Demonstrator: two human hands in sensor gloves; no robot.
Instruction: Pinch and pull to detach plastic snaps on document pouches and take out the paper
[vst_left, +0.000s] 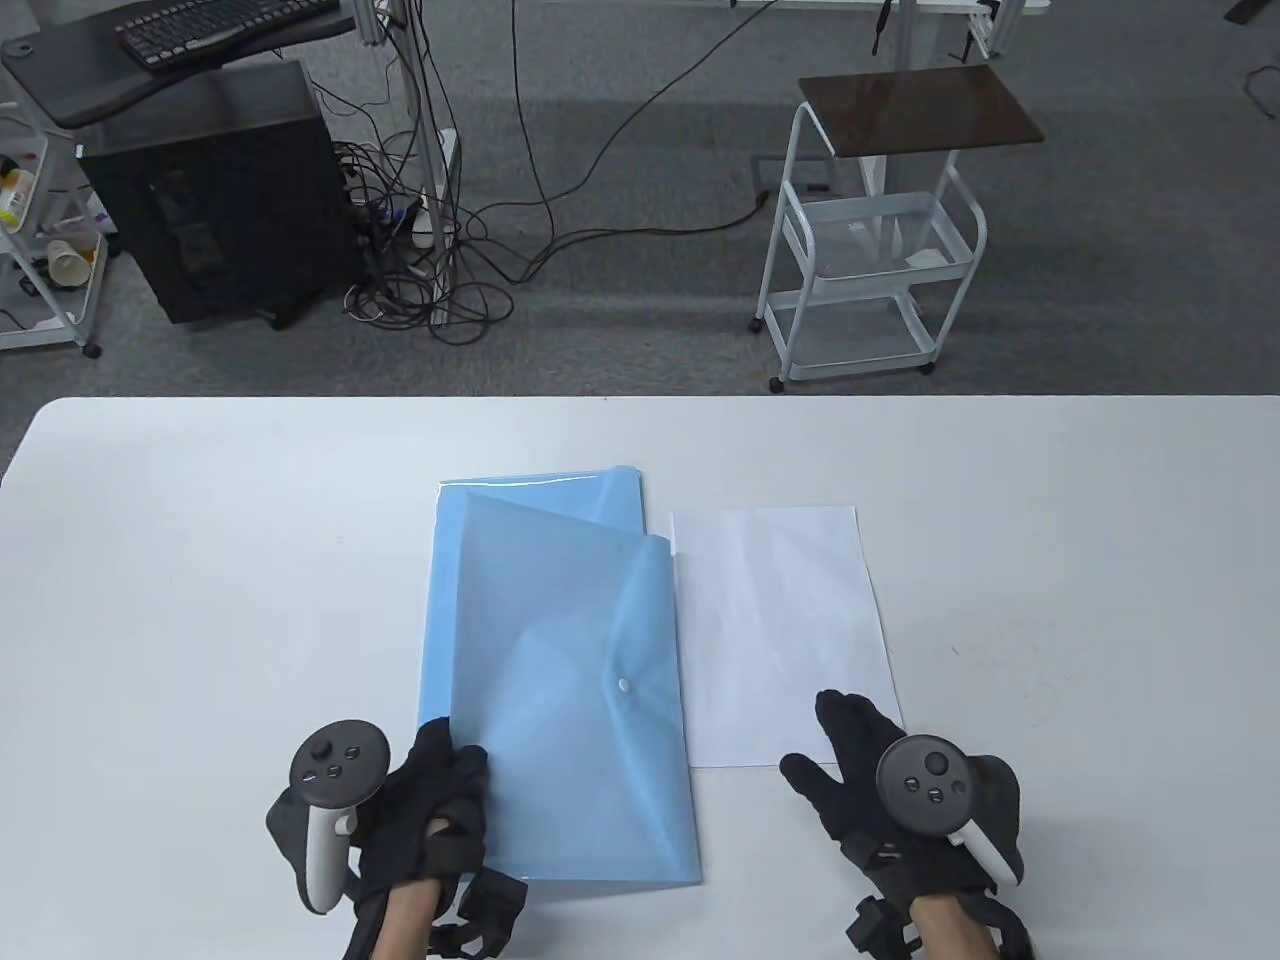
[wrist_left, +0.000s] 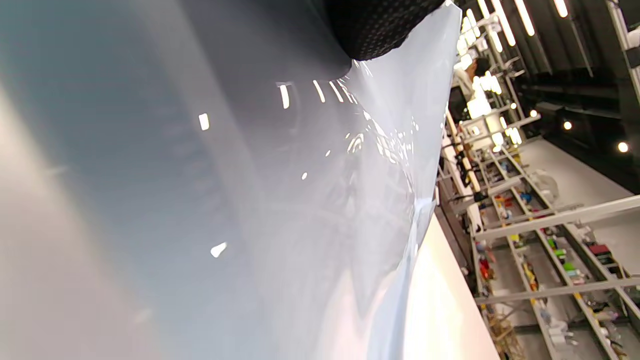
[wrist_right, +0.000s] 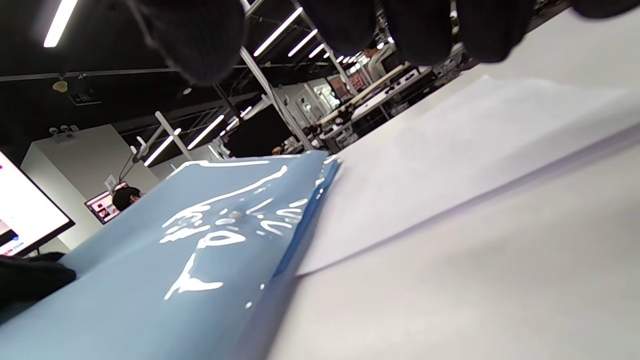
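A light blue document pouch (vst_left: 560, 690) lies flat mid-table, its pointed flap folded over it, with a white snap (vst_left: 625, 686) at the flap's tip. I cannot tell if the snap is fastened. A white sheet of paper (vst_left: 780, 630) lies on the table just right of the pouch. My left hand (vst_left: 455, 760) rests on the pouch's near left edge; in the left wrist view one fingertip (wrist_left: 380, 30) touches the glossy pouch (wrist_left: 300, 200). My right hand (vst_left: 825, 745) hovers spread over the paper's near right corner, holding nothing; its fingers (wrist_right: 200, 40) hang above the paper (wrist_right: 450, 160) and the pouch (wrist_right: 200, 240).
The white table (vst_left: 200, 600) stretches wide on both sides of the pouch and paper. Beyond its far edge, on the floor, stand a white wire cart (vst_left: 870, 250), a black computer tower (vst_left: 215, 190) and tangled cables (vst_left: 430, 270).
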